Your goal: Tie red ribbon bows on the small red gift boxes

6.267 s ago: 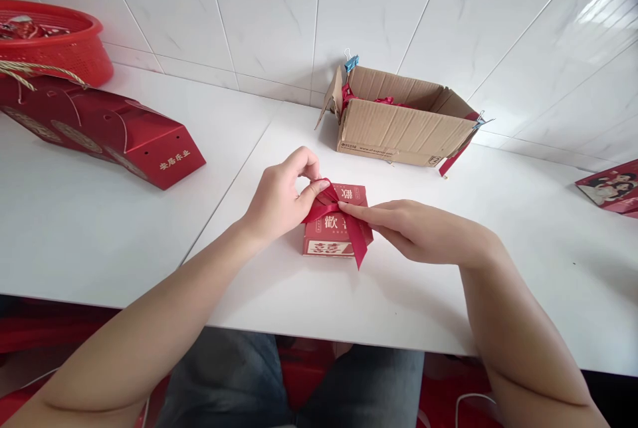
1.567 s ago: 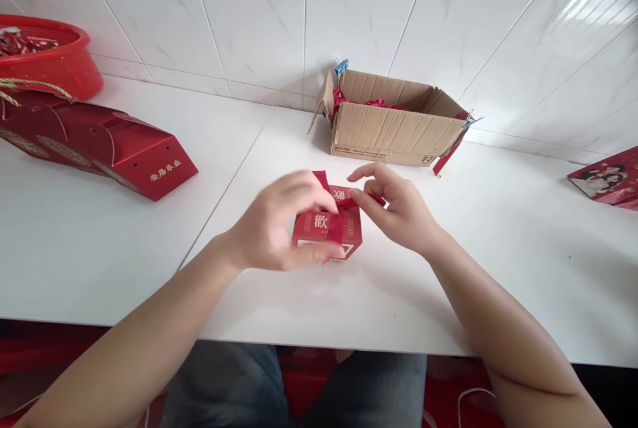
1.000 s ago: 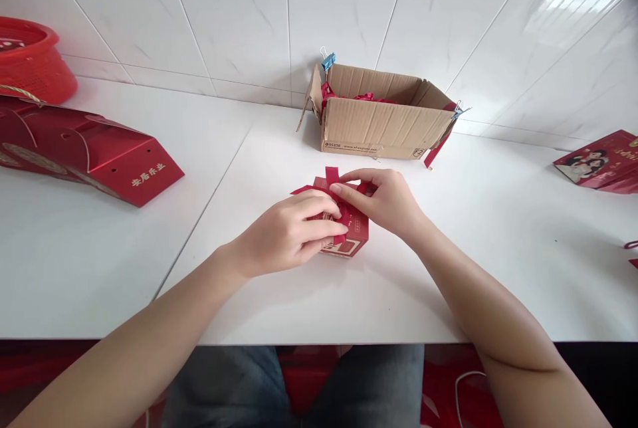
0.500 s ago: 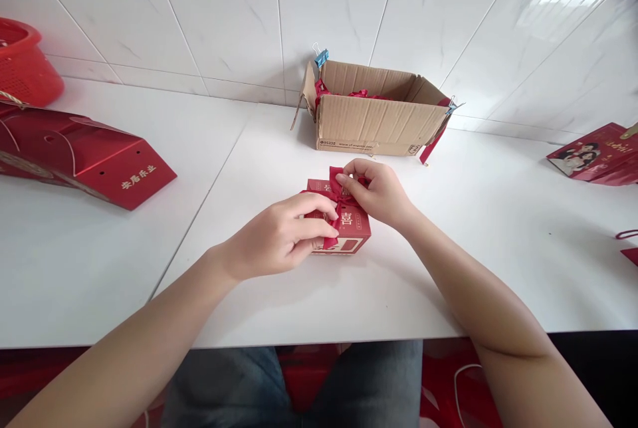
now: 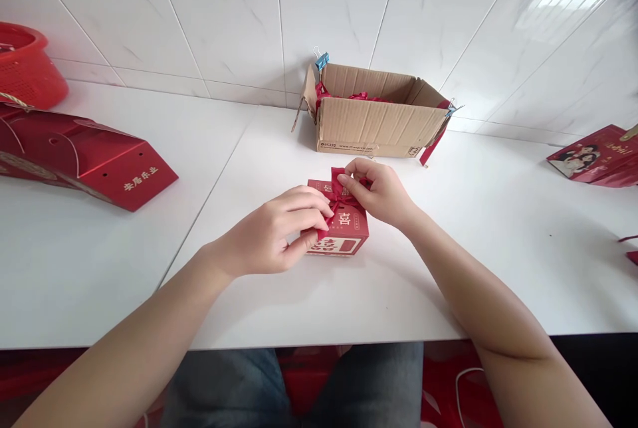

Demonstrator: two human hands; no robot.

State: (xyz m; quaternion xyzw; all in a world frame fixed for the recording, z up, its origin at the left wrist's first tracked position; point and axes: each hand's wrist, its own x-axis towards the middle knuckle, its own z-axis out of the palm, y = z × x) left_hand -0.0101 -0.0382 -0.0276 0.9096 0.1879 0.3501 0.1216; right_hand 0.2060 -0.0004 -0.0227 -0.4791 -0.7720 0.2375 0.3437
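Note:
A small red gift box (image 5: 351, 220) with pale printed characters stands on the white table before me. Across its top lies a red ribbon (image 5: 339, 198) tied in a bow. My left hand (image 5: 284, 225) is at the box's left side, its thumb and fingertips closed on a ribbon tail near the front edge. At the far side of the bow, my right hand (image 5: 376, 189) pinches an upright end or loop of the ribbon between thumb and forefinger. My fingers hide part of the bow and the box's left side.
Behind the gift box, a cardboard box (image 5: 379, 123) with red ribbons inside stands against the tiled wall; binder clips sit on its corners. A large red carton (image 5: 124, 172) and a red plastic basket (image 5: 30, 69) are at left. A red photo-printed bag (image 5: 593, 155) is at right.
My left hand has drawn the ribbon tail to the left and slightly toward me, uncovering more of the box's front. My right hand keeps its pinch in nearly the same place.

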